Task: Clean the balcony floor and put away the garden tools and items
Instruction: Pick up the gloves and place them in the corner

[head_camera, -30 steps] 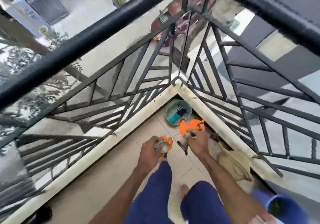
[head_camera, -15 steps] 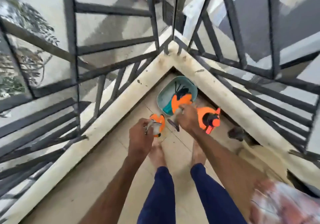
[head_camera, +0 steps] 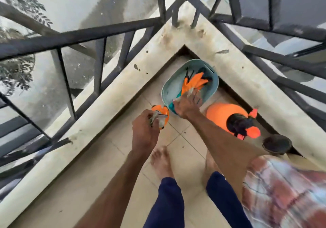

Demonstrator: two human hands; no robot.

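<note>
The tidying is, as I judge it, about in the middle. A round teal plastic basin (head_camera: 163,91) stands in the far corner of the beige tiled balcony floor (head_camera: 187,150), where the two concrete kerbs meet. It already holds some small dark tools (head_camera: 188,72); what kind they are I cannot tell. The right hand (head_camera: 187,105) reaches over the near rim of the basin, and a first orange glove with a grey cuff (head_camera: 194,84) lies at its fingertips, over the inside of the basin. The fingers look stretched out and touch the cuff, but the picture is blurred there, so I cannot tell whether they pinch the glove or not. The left hand (head_camera: 145,132) is closed around a second orange glove (head_camera: 161,115) and holds it above the floor, just beside the near-left side of the basin. So one glove is nearly put away and the other one waits. On the floor along the right edge there are a round orange spray bottle with a black top (head_camera: 225,113), just beside the basin, and a small dark pot (head_camera: 277,144) nearer to the person. A blurred patterned cloth (head_camera: 282,192) shows at the near right. The tiles look mostly clean, with only a few small crumbs.
</note>
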